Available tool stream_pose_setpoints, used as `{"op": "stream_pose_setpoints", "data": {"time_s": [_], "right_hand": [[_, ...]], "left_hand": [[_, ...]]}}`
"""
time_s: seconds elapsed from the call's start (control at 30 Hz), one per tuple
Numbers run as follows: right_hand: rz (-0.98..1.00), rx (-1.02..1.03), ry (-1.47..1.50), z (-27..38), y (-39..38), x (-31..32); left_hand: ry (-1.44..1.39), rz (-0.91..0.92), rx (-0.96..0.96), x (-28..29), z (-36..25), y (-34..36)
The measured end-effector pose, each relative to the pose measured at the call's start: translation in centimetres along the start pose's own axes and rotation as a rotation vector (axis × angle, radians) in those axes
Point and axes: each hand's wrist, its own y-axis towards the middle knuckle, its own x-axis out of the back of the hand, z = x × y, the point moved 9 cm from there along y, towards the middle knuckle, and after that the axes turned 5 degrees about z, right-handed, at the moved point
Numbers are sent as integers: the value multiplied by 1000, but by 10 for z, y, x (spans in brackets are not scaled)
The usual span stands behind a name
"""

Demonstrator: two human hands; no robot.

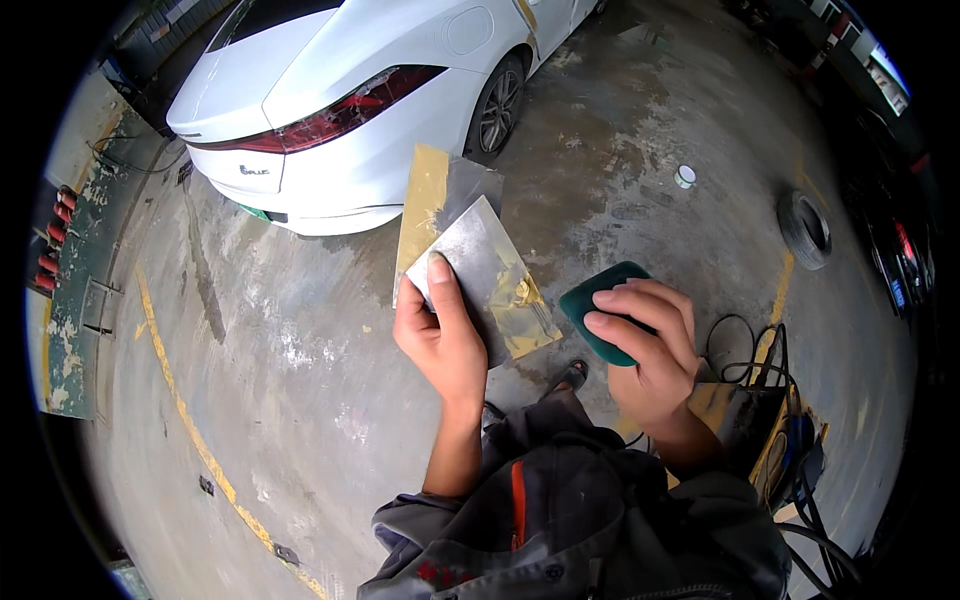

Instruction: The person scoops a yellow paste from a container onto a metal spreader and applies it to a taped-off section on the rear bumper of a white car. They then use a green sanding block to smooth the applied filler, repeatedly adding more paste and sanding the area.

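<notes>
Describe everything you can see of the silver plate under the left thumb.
The silver plate is thin, flat and four-sided, with straight edges and a metal-looking face. Yellowish paste is smeared over its lower-right end, heaped in a small lump near the right edge. It is held above the floor, turned so that one corner points toward the picture's top. The left hand grips it, thumb on its face, and it overlaps a grey-and-tan plate behind it.

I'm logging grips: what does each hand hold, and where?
Left hand: two overlapping plates, by their lower-left edges. Right hand: green pad, by its right side.
</notes>
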Motion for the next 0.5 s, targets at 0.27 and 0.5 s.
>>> {"op": "stream_pose_setpoints", "data": {"time_s": [0.27, 0.5], "right_hand": [[126, 147, -58, 47, 6, -40], [147, 108, -43, 53, 11, -54]], "left_hand": [[211, -108, -151, 47, -50, 4], [273, -66, -164, 49, -54, 12]]}}
